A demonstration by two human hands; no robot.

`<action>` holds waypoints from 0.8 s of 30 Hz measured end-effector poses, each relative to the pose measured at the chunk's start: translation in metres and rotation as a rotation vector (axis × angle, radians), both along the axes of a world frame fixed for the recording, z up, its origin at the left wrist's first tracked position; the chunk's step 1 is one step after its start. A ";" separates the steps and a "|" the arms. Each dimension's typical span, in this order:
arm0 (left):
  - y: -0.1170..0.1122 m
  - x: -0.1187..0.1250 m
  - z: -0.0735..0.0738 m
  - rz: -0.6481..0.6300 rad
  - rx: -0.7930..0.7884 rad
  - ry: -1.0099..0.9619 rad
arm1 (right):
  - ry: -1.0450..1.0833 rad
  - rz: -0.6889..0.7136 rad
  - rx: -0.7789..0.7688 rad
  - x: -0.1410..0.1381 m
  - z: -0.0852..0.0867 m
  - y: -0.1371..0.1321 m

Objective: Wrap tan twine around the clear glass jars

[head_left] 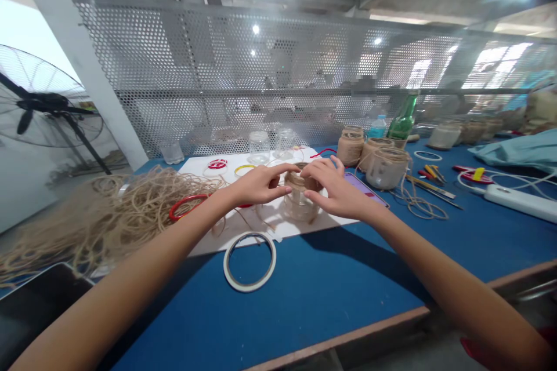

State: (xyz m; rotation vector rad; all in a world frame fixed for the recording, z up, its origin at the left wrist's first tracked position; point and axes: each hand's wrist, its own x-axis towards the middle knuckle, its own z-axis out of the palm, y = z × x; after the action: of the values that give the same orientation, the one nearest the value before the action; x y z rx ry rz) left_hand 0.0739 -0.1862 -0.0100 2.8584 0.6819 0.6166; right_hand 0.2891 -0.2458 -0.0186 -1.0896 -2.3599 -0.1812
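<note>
Holding: the left hand (pixel 259 184) and the right hand (pixel 337 188) are close together, in a narrow grip around the upper part of a glass jar (pixel 299 207), with fingertips on its twine band (pixel 301 181).

Jar place: upright near the middle of the frame, on a white sheet (pixel 204 168) that lies on a blue table (pixel 313 307).

Left side: a big loose heap of jute twine (pixel 108 226) and a red ring (pixel 186 207) lie beside the sheet.

Lower middle: a white tape roll (pixel 249 261) lies just below the sheet.

Right side: twine-wrapped jars (pixel 385 168) stand near a purple phone (pixel 365 188).

Slipping risk: the twine band could slide on the smooth glass if the fingers press unevenly, I think.

Tipping risk: a sideways push from the hands could tip the jar.

Tangling risk: loose strands from the heap could catch on the left wrist and pull things out of place.
</note>
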 end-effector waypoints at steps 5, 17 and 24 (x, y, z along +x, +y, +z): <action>0.002 -0.004 0.002 0.056 0.007 0.006 | 0.001 0.059 -0.066 0.009 0.005 0.003; 0.004 -0.007 0.005 0.128 0.063 0.053 | -0.006 0.109 -0.130 0.024 0.007 0.010; 0.003 -0.004 0.002 0.113 -0.010 0.043 | -0.053 0.057 -0.080 0.025 0.011 0.009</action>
State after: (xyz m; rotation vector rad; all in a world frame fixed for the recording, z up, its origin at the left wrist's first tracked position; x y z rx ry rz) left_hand 0.0699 -0.1835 -0.0082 2.8469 0.8559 0.5671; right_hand 0.3141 -0.2371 -0.0080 -1.0651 -2.4612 -0.0964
